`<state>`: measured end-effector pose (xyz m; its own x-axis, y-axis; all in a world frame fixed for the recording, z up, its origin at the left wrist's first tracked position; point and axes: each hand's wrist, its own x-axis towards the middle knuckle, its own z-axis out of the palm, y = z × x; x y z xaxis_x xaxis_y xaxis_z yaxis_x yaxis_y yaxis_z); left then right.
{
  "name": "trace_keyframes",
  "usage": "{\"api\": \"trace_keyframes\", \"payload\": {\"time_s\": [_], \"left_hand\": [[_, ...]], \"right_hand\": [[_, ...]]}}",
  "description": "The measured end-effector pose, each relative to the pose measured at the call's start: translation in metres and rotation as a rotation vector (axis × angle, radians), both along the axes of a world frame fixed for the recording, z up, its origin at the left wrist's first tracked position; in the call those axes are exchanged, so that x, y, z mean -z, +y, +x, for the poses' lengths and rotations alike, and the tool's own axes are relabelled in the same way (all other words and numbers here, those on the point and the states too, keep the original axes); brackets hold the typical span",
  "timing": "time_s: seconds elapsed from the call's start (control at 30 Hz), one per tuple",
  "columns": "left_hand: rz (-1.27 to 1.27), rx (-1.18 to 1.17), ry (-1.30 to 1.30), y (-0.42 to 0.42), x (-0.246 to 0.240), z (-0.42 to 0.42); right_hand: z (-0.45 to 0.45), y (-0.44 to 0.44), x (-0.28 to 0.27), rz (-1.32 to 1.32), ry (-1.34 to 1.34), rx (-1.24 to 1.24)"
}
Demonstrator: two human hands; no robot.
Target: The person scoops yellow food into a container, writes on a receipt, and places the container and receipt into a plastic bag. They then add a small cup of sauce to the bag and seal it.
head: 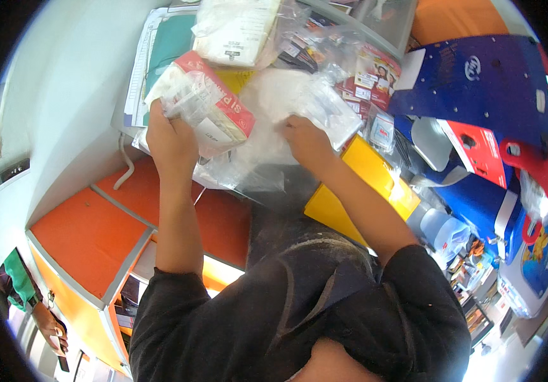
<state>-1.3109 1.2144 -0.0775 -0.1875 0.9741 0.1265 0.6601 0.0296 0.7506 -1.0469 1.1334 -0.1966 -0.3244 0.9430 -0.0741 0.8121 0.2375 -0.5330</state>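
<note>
My left hand (172, 141) grips a plastic-wrapped packet (216, 112) by its left end. The packet has a red printed band, a pale label and loose clear film bunched over its top. To its right, my right hand (308, 143) has its fingers pinched on a thin clear plastic bag (259, 153), partly blurred. Just beyond that hand lies a stack of white plastic-wrapped packets (297, 98). A larger white packet in clear film (235, 33) rests farther back, over a teal folder (171, 43).
Red printed packs (369, 79) lie at the back right. A yellow box (364, 181) sits beneath my right forearm. Blue bags or cases (469, 90) crowd the right side. Orange cabinet tops (88, 238) are at left, where another person's hand (49, 324) holds a dark object.
</note>
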Motion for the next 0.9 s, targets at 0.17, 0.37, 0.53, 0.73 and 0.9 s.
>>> {"api": "trace_keyframes", "payload": {"time_s": [0.17,0.37,0.53,0.73,0.9], "left_hand": [[-0.064,0.035,-0.002,-0.016,0.009,0.009],[-0.07,0.027,-0.017,-0.026,0.029,0.018],[0.066,-0.022,0.063,-0.042,0.031,0.039],[0.241,0.808,-0.307,-0.133,-0.021,0.103],[-0.269,0.997,-1.887,-0.242,-0.03,0.19]], "right_hand": [[0.004,0.02,-0.017,-0.099,-0.027,-0.041],[0.005,0.016,-0.058,0.334,0.185,0.102],[0.048,-0.016,-0.192,1.042,0.596,0.62],[0.106,-0.073,-0.269,0.265,1.652,0.827],[0.142,-0.146,-0.175,0.259,0.996,1.093]]}}
